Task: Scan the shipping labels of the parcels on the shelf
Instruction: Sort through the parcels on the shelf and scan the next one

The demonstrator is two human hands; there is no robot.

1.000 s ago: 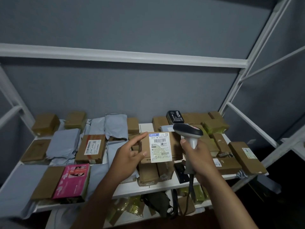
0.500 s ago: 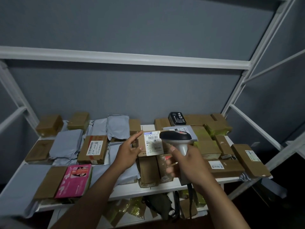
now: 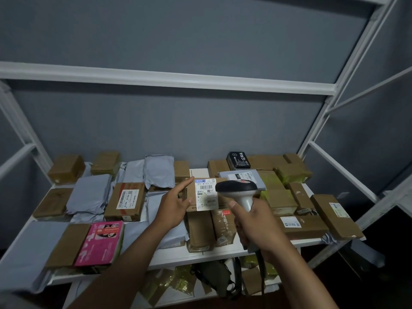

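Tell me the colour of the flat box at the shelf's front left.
Bright pink box with white print, seen in the head view.

I see a plain blue-grey painted wall (image 3: 200,36) filling the background, dimly lit. In front of it stands a white metal shelving frame (image 3: 169,82) with 1 long horizontal rail up high and slanted uprights on both sides. At lower right, the dark floor (image 3: 390,264) falls into shadow.

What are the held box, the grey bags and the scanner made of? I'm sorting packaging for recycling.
Held box: matte brown cardboard, judging by its folded flaps.
Grey bags: likely plastic mailers, smooth and wrinkled.
Scanner: seemingly hard plastic, with a dark, slightly glossy head and a pale handle.
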